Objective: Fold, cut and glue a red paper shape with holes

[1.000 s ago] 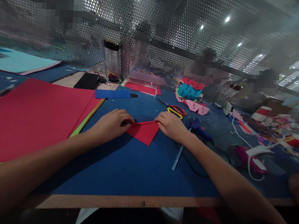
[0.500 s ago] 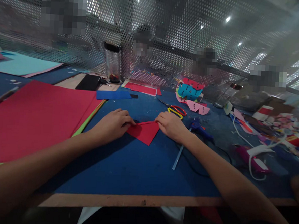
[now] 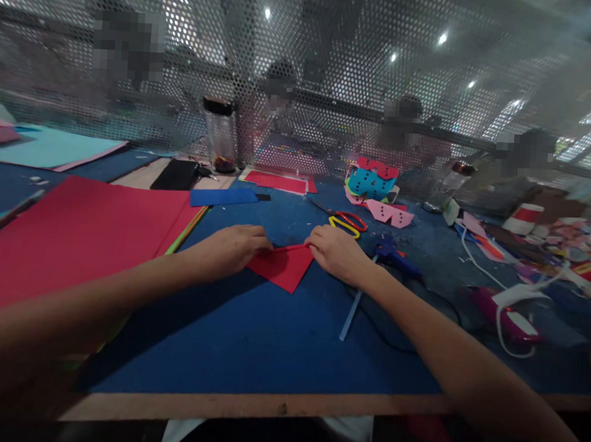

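A small piece of red paper (image 3: 285, 268) lies on the blue tabletop (image 3: 247, 351), its far edge rolled or folded into a narrow strip and one corner pointing toward me. At the left end of that strip, my left hand (image 3: 241, 244) has its fingers closed on the paper. My right hand (image 3: 334, 250) pinches the right end between thumb and fingers. Just beyond the right hand lie scissors (image 3: 345, 224) with red and yellow handles. A blue glue gun (image 3: 396, 257) with a clear glue stick (image 3: 352, 316) rests beside my right wrist.
Large red sheets (image 3: 104, 236) are stacked on the left. A blue strip (image 3: 224, 197), a black phone-like slab (image 3: 175, 175) and a jar (image 3: 219, 136) stand farther back. Cut paper masks (image 3: 372, 182) lie behind the scissors. A magenta device (image 3: 507, 315) with white cord and paper scraps fill the right.
The view has tilted slightly, so the background sits lower. My left hand looks flatter over the paper's left end; both hands keep hold of the red paper's folded edge.
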`<state>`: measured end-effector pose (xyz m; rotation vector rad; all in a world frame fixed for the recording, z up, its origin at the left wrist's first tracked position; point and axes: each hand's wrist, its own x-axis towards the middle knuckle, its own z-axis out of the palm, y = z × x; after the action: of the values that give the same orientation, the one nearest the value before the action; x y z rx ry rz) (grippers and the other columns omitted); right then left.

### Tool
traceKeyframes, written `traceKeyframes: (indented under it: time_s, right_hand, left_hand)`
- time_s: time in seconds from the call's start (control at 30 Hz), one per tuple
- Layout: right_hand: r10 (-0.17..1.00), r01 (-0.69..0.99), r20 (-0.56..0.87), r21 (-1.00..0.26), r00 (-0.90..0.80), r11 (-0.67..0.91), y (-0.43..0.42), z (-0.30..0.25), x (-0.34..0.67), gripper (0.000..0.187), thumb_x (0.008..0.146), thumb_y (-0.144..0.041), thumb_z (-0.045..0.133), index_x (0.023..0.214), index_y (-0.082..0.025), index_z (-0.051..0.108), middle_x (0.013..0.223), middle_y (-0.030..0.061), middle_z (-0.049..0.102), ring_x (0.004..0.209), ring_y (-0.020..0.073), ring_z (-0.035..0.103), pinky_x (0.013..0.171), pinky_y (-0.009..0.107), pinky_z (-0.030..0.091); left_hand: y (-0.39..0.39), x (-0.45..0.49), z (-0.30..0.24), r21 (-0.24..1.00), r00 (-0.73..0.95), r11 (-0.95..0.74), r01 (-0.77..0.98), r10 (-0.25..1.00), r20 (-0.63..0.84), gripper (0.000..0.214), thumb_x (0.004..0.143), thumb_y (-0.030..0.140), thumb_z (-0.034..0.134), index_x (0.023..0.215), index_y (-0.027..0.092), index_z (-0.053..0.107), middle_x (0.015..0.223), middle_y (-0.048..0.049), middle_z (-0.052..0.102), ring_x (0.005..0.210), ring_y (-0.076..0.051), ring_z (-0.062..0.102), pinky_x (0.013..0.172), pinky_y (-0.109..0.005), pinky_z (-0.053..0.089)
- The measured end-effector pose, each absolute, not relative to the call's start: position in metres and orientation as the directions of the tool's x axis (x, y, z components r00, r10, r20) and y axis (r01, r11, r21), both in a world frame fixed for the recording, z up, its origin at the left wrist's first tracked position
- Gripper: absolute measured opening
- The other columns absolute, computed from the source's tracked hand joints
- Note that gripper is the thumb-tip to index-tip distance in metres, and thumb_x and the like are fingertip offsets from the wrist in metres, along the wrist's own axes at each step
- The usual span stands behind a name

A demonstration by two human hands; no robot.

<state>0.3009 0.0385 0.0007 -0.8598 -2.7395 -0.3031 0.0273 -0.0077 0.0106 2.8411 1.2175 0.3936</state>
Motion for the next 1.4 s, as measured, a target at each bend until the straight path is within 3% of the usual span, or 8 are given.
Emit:
traceKeyframes:
  time_s: [0.1, 0.6, 1.07, 1.4]
  right_hand:
    - [0.532, 0.586, 0.306, 0.116, -0.789, 0.802, 0.038, 0.001, 0.3, 0.021, 0.099, -0.016, 0.048, 0.1, -0.015, 0.069, 0.1, 0.0106, 0.066, 0.092, 0.0215, 0.056, 0.083, 0.035, 0.042]
    - [0.603, 0.65, 0.311, 0.068, -0.735, 0.757, 0.025, 0.003, 0.3, 0.025, 0.1, -0.018, 0.047, 0.102, -0.015, 0.071, 0.104, 0.0113, 0.065, 0.091, 0.0206, 0.059, 0.082, 0.034, 0.046]
    - [0.53, 0.575, 0.342, 0.037, -0.776, 0.818, 0.034, -0.007, 0.303, 0.031, 0.095, -0.008, 0.047, 0.117, -0.015, 0.068, 0.112, 0.012, 0.064, 0.104, 0.0232, 0.056, 0.09, 0.037, 0.046]
    - [0.527, 0.568, 0.36, 0.011, -0.77, 0.823, 0.039, -0.011, 0.305, 0.033, 0.096, -0.008, 0.045, 0.117, -0.015, 0.069, 0.111, 0.0115, 0.065, 0.103, 0.0224, 0.056, 0.09, 0.036, 0.044]
  left_hand:
    - [-0.006, 0.024, 0.007, 0.142, 0.681, -0.72, 0.679, 0.691, 0.243, 0.037, 0.097, 0.012, 0.037, 0.113, 0.02, 0.07, 0.105, -0.0088, 0.069, 0.101, -0.021, 0.065, 0.089, -0.032, 0.049]
    - [-0.006, 0.017, -0.005, 0.211, 0.66, -0.726, 0.654, 0.685, 0.309, 0.035, 0.099, 0.015, 0.039, 0.114, 0.02, 0.071, 0.105, -0.0093, 0.066, 0.1, -0.021, 0.063, 0.089, -0.033, 0.05]
    - [-0.007, 0.017, -0.006, 0.254, 0.655, -0.726, 0.639, 0.686, 0.316, 0.028, 0.099, 0.017, 0.046, 0.11, 0.02, 0.072, 0.105, -0.0074, 0.065, 0.097, -0.019, 0.065, 0.086, -0.031, 0.051]
    - [-0.002, 0.017, 0.0, 0.21, 0.722, -0.79, 0.576, 0.612, 0.324, 0.023, 0.098, 0.013, 0.049, 0.109, 0.019, 0.068, 0.117, -0.0073, 0.068, 0.109, -0.02, 0.061, 0.1, -0.038, 0.047]
